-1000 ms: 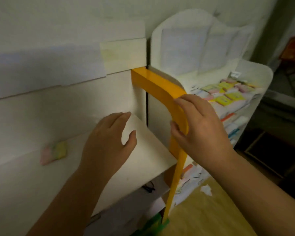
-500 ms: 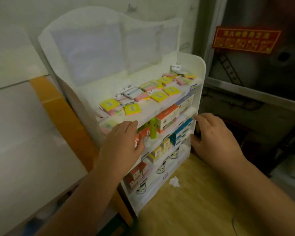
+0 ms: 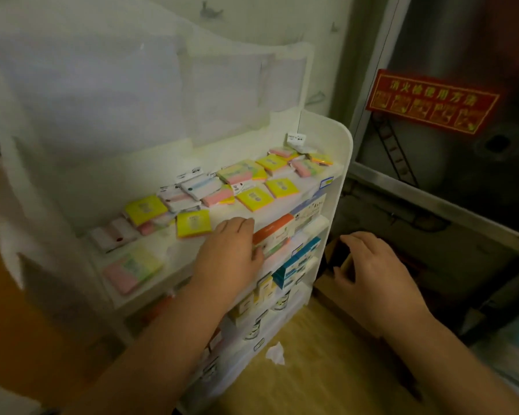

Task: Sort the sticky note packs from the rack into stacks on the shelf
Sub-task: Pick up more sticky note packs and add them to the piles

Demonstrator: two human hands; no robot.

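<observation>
Legible text: one red sign, gold Chinese characters

Red sign (image 3: 432, 100) on the dark panel right of the white rack (image 3: 337, 163): heading appears to read "消火栓使用方法", above a row of small pictograms too blurred to read. Print on sticky note packs (image 3: 194, 223), boxes (image 3: 274, 233) and shelf tags (image 3: 296, 138): illegible.

Left hand (image 3: 232, 250) rests empty against rack (image 3: 336, 175) beside yellow pack (image 3: 194, 223).

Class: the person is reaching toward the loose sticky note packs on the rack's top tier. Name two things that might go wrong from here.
1. The left hand might knock the yellow pack lying near the tier's front edge off the rack.
2. The packs overlap in a loose jumble, so lifting one may drag its neighbours.
</observation>
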